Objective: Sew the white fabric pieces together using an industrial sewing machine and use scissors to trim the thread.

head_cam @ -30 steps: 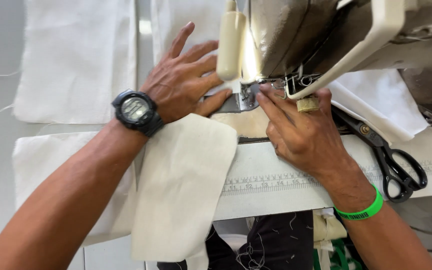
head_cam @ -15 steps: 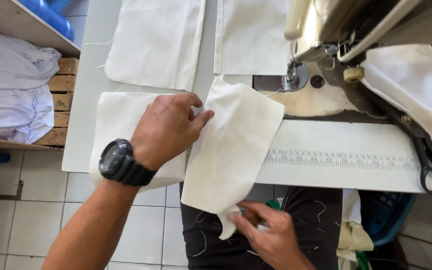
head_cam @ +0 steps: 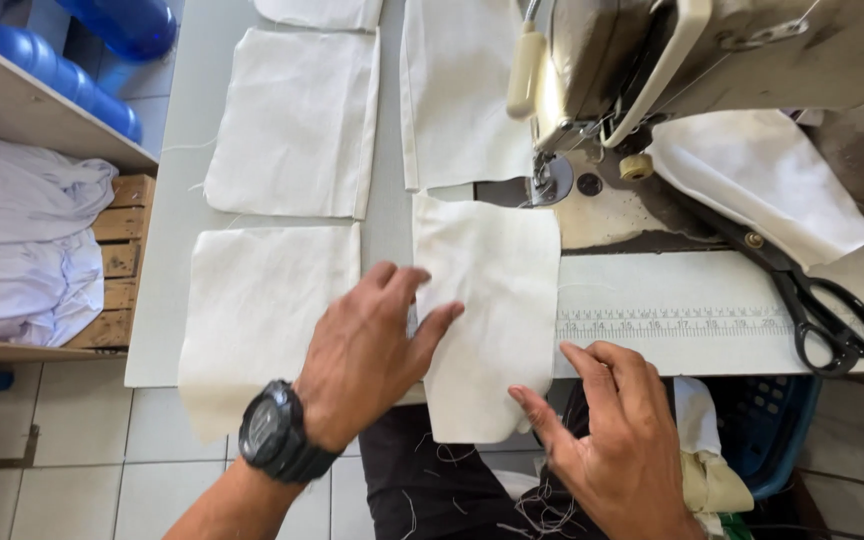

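At frame centre, the cream fabric piece [head_cam: 487,310] now lies flat on the tabletop [head_cam: 167,300] below the sewing machine [head_cam: 652,70], no longer hanging folded, while the left hand [head_cam: 367,355] and right hand [head_cam: 617,445] press it with fingers spread.

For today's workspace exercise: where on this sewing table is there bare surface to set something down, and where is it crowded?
Bare table runs along the left edge, beside the two left cloth pieces. Another free strip lies by the printed ruler, between the centre cloth piece and the scissors. It is crowded near the sewing machine, and where the left hand and right hand work.
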